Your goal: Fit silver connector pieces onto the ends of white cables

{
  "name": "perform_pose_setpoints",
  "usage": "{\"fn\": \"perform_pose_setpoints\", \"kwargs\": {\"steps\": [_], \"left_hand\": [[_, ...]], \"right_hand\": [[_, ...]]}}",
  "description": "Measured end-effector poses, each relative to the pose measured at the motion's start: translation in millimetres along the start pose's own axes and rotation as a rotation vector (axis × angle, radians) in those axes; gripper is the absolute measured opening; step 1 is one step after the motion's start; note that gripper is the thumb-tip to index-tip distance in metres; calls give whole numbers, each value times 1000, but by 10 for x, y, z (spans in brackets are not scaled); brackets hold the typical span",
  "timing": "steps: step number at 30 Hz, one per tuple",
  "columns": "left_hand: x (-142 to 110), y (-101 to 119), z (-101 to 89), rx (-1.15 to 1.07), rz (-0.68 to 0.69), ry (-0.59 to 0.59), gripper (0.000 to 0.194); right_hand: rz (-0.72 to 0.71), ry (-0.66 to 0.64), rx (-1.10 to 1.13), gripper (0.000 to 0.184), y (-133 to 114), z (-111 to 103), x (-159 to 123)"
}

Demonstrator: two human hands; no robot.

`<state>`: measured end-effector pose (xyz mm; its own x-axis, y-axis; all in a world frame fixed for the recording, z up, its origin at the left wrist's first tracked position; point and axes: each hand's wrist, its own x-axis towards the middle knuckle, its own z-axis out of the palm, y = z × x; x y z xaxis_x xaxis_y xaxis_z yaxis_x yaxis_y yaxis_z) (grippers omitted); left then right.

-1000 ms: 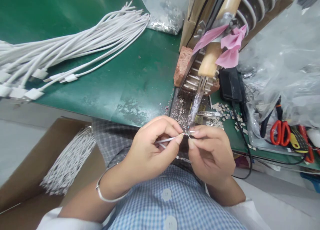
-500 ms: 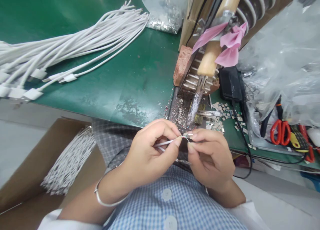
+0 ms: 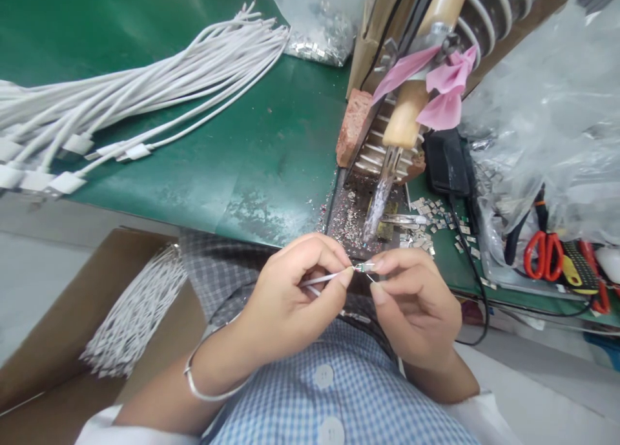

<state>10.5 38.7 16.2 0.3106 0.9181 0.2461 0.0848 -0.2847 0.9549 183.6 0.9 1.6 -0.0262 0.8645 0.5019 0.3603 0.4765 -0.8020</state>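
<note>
My left hand [image 3: 295, 296] pinches a white cable [image 3: 320, 279] between thumb and fingers, close to its end. From those fingertips a small metal connector [image 3: 365, 267] points right. My right hand [image 3: 419, 306] is closed beside it, one fingertip against the connector's far end. Its thumb and another finger pinch a thin wire [image 3: 371, 278] that slants down from the connector. Just beyond my hands, a soldering iron [image 3: 380, 199] with a wooden handle points down over a tray [image 3: 346, 196] strewn with metal bits.
White cables [image 3: 159, 96] lie bundled on the green table [image 3: 271, 154]; more fill a cardboard box [image 3: 159, 341] at lower left. Loose connectors [image 3: 429, 216] lie right of the iron. Further right are red-handled scissors [image 3: 542, 256] and plastic bags [image 3: 547, 122]. A brick [image 3: 354, 128] stands by the iron.
My right hand has shifted slightly right and its thumb has drawn away from the connector, with the thin wire at its tip. My left hand has barely moved.
</note>
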Motion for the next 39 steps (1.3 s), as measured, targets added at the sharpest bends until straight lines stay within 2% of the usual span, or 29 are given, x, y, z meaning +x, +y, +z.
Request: {"fn": "perform_pose_setpoints", "kwargs": {"steps": [11,22,25,29,32,37,39], "left_hand": [[-23,-7,1,-3,17,0,16],[-94,-13,-22,6,10,-63,13],[-162,-37,-68,28,-14,-118,10],[-323,-74,-227,155,-124,-141,15],[-500,-106,-466,258,-223,-16,19],[-875,-102,-1018,469,-391,418,24],[-1026,-70,-1235,577,-484,551,23]], "right_hand": [[11,-12,44,21,6,-20,-27],[50,-61,103,21,-25,-83,-84],[39,-129,102,18,-29,-112,-91],[-31,-308,115,17,-17,-119,-96],[-53,-417,154,19,13,-72,-131],[-11,-479,185,18,102,48,-244],[6,-484,189,16,147,81,-295]]}}
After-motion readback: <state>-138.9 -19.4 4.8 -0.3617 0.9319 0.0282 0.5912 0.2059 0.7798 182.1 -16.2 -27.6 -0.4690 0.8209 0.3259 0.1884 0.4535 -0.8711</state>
